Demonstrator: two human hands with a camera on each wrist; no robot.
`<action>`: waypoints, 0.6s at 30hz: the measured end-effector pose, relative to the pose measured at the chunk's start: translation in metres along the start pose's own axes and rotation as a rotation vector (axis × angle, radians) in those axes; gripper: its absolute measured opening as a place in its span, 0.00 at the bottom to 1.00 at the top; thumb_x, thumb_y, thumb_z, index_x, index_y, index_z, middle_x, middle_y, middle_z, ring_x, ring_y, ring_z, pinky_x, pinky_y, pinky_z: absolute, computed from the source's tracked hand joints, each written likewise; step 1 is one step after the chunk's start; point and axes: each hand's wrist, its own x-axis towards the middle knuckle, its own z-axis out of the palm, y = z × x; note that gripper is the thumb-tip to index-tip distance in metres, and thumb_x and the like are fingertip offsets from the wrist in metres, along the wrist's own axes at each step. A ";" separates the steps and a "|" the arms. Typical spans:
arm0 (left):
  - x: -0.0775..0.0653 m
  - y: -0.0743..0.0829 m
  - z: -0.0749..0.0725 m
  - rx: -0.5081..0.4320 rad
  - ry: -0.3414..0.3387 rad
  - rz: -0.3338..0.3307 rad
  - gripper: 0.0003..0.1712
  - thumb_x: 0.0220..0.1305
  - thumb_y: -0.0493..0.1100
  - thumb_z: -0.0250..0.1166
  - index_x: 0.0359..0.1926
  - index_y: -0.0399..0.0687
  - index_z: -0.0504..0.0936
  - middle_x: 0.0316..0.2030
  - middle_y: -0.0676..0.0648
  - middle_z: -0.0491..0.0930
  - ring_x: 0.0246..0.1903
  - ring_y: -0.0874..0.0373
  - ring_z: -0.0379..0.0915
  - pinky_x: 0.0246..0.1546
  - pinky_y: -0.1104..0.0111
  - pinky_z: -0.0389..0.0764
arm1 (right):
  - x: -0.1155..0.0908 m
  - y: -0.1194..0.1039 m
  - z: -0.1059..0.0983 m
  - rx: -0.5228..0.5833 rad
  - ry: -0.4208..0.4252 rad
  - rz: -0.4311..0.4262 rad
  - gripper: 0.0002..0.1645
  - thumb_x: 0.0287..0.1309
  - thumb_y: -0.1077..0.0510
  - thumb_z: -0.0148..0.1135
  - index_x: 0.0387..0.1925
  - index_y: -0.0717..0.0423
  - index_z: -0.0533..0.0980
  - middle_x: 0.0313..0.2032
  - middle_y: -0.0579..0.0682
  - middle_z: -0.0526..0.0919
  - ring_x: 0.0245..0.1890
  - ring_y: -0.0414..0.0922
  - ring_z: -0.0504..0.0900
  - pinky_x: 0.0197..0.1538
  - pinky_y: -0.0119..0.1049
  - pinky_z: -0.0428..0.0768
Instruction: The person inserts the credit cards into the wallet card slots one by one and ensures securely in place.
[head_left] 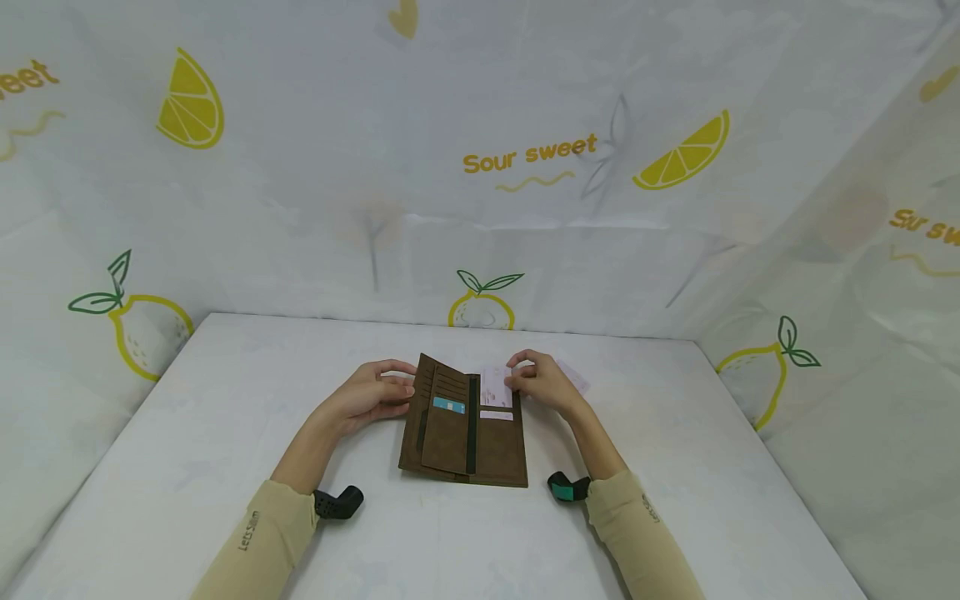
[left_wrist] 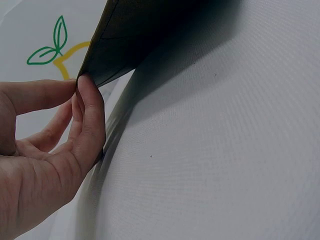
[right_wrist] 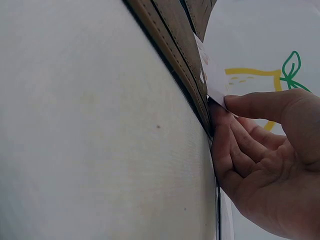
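A brown long wallet [head_left: 498,450] lies unfolded on the white table, its left side raised. My left hand [head_left: 367,396] pinches the left cover's edge between thumb and fingers, as the left wrist view shows. A blue card [head_left: 448,405] sits in a slot of the left half. On the right half, a pale printed card [head_left: 495,387] stands partly out of a pocket; a pale strip shows through a window below it. My right hand [head_left: 546,383] pinches this card at its right edge, with fingers by the wallet's rim in the right wrist view.
Another pale printed paper or card [head_left: 573,377] lies on the table [head_left: 675,467] behind the right hand, partly hidden by it. A white curtain [head_left: 337,167] with lemon prints hangs behind the table and at both sides. Black wrist devices [head_left: 341,502] sit by both cuffs.
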 end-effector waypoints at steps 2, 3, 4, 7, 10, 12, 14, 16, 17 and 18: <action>0.000 0.000 0.000 -0.006 0.007 -0.005 0.25 0.64 0.33 0.61 0.61 0.43 0.70 0.38 0.49 0.76 0.37 0.61 0.77 0.43 0.67 0.83 | -0.001 0.000 0.000 -0.004 0.000 0.005 0.17 0.59 0.61 0.63 0.49 0.62 0.73 0.34 0.59 0.86 0.28 0.43 0.79 0.33 0.32 0.76; 0.000 0.000 0.000 -0.005 0.009 -0.005 0.25 0.64 0.33 0.61 0.61 0.43 0.70 0.38 0.49 0.76 0.37 0.60 0.77 0.42 0.67 0.83 | -0.001 0.001 0.000 -0.004 0.002 0.008 0.17 0.59 0.61 0.64 0.48 0.61 0.73 0.34 0.58 0.87 0.29 0.43 0.79 0.34 0.32 0.76; 0.000 0.000 0.000 -0.005 0.012 -0.006 0.24 0.64 0.33 0.61 0.61 0.44 0.70 0.37 0.49 0.75 0.36 0.60 0.77 0.42 0.67 0.83 | -0.001 0.001 0.000 -0.007 0.003 0.012 0.16 0.58 0.60 0.64 0.47 0.60 0.74 0.33 0.57 0.86 0.29 0.42 0.79 0.34 0.32 0.77; 0.000 0.000 0.000 -0.005 0.022 -0.011 0.24 0.63 0.33 0.62 0.60 0.44 0.71 0.37 0.49 0.76 0.36 0.60 0.77 0.42 0.67 0.83 | -0.001 0.002 0.001 -0.014 0.003 0.010 0.14 0.57 0.59 0.66 0.44 0.59 0.76 0.32 0.55 0.86 0.29 0.41 0.79 0.35 0.32 0.77; -0.001 0.000 0.000 0.009 0.018 -0.006 0.24 0.64 0.33 0.61 0.61 0.44 0.71 0.37 0.50 0.75 0.36 0.61 0.76 0.42 0.67 0.83 | -0.001 0.003 0.001 -0.018 -0.003 -0.003 0.13 0.56 0.59 0.67 0.42 0.60 0.77 0.32 0.55 0.85 0.30 0.41 0.78 0.36 0.32 0.76; -0.001 0.000 0.000 0.012 0.015 -0.002 0.24 0.63 0.33 0.61 0.61 0.44 0.70 0.37 0.50 0.76 0.36 0.61 0.76 0.42 0.67 0.83 | -0.001 0.004 0.001 -0.023 -0.005 -0.011 0.13 0.55 0.59 0.67 0.41 0.60 0.77 0.33 0.55 0.84 0.30 0.41 0.78 0.37 0.32 0.76; -0.002 0.000 0.000 0.009 0.013 -0.001 0.24 0.63 0.34 0.62 0.61 0.44 0.71 0.37 0.50 0.76 0.36 0.61 0.76 0.41 0.67 0.83 | -0.001 0.004 0.001 -0.030 -0.007 -0.012 0.12 0.54 0.59 0.68 0.40 0.60 0.78 0.33 0.56 0.84 0.31 0.41 0.78 0.37 0.32 0.76; -0.002 0.000 0.000 0.008 0.010 -0.001 0.24 0.63 0.34 0.62 0.61 0.44 0.70 0.37 0.49 0.76 0.36 0.60 0.76 0.42 0.67 0.83 | -0.001 0.005 0.000 -0.044 -0.009 -0.007 0.12 0.54 0.59 0.69 0.39 0.59 0.79 0.33 0.54 0.83 0.31 0.41 0.78 0.37 0.31 0.76; -0.002 0.000 0.000 0.008 0.009 -0.001 0.24 0.63 0.34 0.62 0.61 0.44 0.70 0.37 0.49 0.76 0.36 0.61 0.76 0.42 0.67 0.83 | -0.001 0.004 0.000 -0.056 -0.010 -0.005 0.11 0.54 0.59 0.69 0.38 0.58 0.79 0.33 0.54 0.83 0.31 0.41 0.78 0.37 0.31 0.77; -0.002 0.000 0.000 0.006 0.008 -0.002 0.24 0.63 0.33 0.62 0.61 0.44 0.70 0.37 0.49 0.76 0.36 0.61 0.76 0.42 0.67 0.83 | -0.002 0.004 0.000 -0.064 -0.012 -0.003 0.11 0.54 0.58 0.69 0.38 0.58 0.79 0.33 0.53 0.83 0.31 0.41 0.78 0.37 0.31 0.77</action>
